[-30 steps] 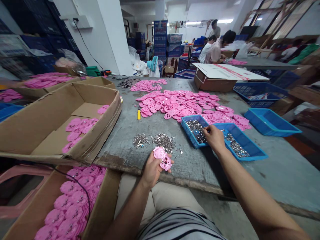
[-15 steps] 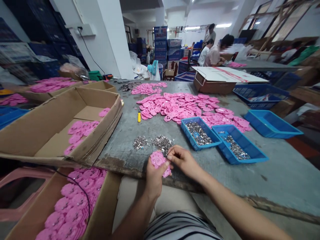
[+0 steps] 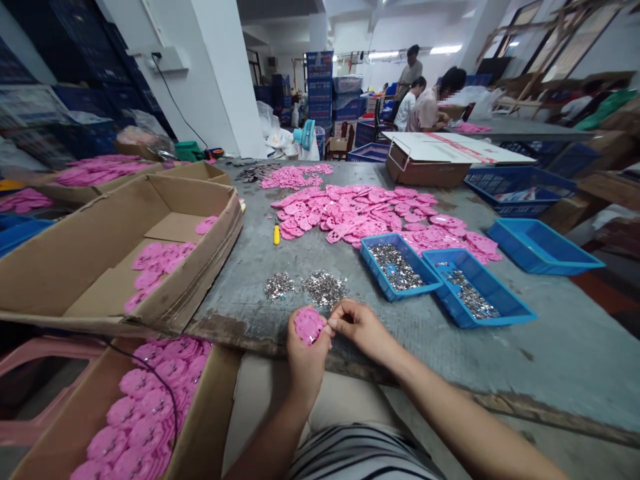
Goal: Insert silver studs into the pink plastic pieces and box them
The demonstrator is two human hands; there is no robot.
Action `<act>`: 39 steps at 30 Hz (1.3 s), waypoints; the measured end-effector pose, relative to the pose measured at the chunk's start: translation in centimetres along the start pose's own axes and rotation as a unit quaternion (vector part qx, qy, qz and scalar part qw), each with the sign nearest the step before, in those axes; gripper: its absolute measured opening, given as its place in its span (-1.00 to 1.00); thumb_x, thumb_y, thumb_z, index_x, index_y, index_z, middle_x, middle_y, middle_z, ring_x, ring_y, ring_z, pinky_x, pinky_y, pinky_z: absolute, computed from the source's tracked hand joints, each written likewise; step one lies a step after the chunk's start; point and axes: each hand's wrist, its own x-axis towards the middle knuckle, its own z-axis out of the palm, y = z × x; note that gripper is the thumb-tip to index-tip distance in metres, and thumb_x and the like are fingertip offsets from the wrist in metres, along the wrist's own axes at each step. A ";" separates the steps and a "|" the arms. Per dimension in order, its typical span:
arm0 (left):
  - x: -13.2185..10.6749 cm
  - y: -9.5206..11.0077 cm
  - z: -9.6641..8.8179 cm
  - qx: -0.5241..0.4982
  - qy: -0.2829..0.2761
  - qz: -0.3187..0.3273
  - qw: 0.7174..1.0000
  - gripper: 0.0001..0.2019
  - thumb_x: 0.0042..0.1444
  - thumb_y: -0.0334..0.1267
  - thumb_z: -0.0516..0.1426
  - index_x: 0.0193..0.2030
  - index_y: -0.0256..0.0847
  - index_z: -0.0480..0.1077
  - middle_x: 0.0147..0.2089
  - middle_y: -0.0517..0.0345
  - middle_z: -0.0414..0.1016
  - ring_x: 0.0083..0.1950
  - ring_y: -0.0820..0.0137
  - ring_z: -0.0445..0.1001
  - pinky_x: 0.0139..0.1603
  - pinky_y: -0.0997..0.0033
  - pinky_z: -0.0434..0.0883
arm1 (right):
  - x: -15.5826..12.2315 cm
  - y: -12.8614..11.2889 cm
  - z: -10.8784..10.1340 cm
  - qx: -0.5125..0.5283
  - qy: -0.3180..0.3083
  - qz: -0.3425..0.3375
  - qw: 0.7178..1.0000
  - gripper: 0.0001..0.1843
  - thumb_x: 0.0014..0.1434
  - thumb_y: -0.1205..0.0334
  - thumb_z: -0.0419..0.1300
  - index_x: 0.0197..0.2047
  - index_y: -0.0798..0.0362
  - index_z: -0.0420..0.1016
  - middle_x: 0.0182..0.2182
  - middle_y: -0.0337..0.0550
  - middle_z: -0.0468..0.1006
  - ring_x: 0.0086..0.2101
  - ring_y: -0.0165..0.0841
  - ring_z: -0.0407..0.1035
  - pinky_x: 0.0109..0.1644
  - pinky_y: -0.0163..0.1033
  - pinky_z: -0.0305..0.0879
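My left hand [image 3: 306, 360] grips a flat pink plastic piece [image 3: 307, 325] at the table's near edge. My right hand [image 3: 361, 328] pinches at the right side of that piece, fingers closed on something too small to make out. Two small heaps of silvery metal bits [image 3: 325, 287] lie on the grey table [image 3: 550, 347] just beyond my hands. Two blue trays [image 3: 397, 265] [image 3: 475, 287] with more metal bits sit to the right.
A big spread of pink pieces [image 3: 370, 213] covers the table's middle, with a yellow-handled screwdriver [image 3: 276, 233] beside it. Cardboard boxes [image 3: 125, 247] [image 3: 145, 407] holding pink pieces stand at my left. An empty blue tray [image 3: 543, 245] lies far right. People sit at a far table [image 3: 430, 100].
My right hand came back from the blue tray to the pink piece in my left hand. The left hand turned the piece and drew it slightly closer.
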 end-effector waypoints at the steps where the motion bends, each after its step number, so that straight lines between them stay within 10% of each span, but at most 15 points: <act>1: 0.0 0.1 0.0 -0.004 -0.003 0.005 1.000 -0.55 -0.25 -0.45 0.31 -0.15 -0.15 0.37 -0.33 0.22 0.47 -0.48 0.46 0.42 -0.50 0.49 0.41 | 0.0 0.1 0.1 0.005 0.003 0.005 1.000 -0.79 0.10 0.17 0.24 -0.52 0.04 0.42 -0.52 -0.21 0.52 -0.41 -0.36 0.35 -0.26 -0.25 0.23; 11: -0.1 1.6 0.3 -0.055 -0.020 -0.015 0.998 -0.50 -0.24 -0.38 0.33 -0.09 -0.15 0.33 -0.34 0.24 0.47 -0.44 0.45 0.44 -0.45 0.49 0.43 | 0.0 -0.8 -0.2 0.063 0.006 0.001 0.998 -0.75 0.06 0.10 0.23 -0.56 0.04 0.43 -0.41 -0.16 0.46 -0.31 -0.33 0.35 -0.12 -0.18 0.25; 20: 0.5 3.9 0.0 -0.179 -0.092 -0.176 0.964 -0.50 0.23 0.18 -0.07 -0.08 -0.26 0.36 -0.32 0.05 0.50 -0.28 0.30 0.55 -0.44 0.44 0.46 | -0.4 -2.2 -0.4 0.050 -0.019 -0.006 0.999 -0.75 0.05 0.15 0.28 -0.59 0.03 0.46 -0.37 -0.09 0.45 -0.03 -0.19 0.31 -0.04 -0.12 0.26; 39: 0.4 3.3 -0.1 -0.158 -0.119 -0.170 0.965 -0.41 0.11 0.32 0.01 -0.11 -0.23 0.38 -0.27 0.04 0.52 -0.18 0.27 0.55 -0.41 0.47 0.48 | -0.1 -2.6 -0.8 -0.015 -0.103 -0.004 0.995 -0.82 0.03 0.33 0.23 -0.58 0.06 0.44 -0.27 -0.12 0.44 -0.34 -0.37 0.34 -0.16 -0.19 0.34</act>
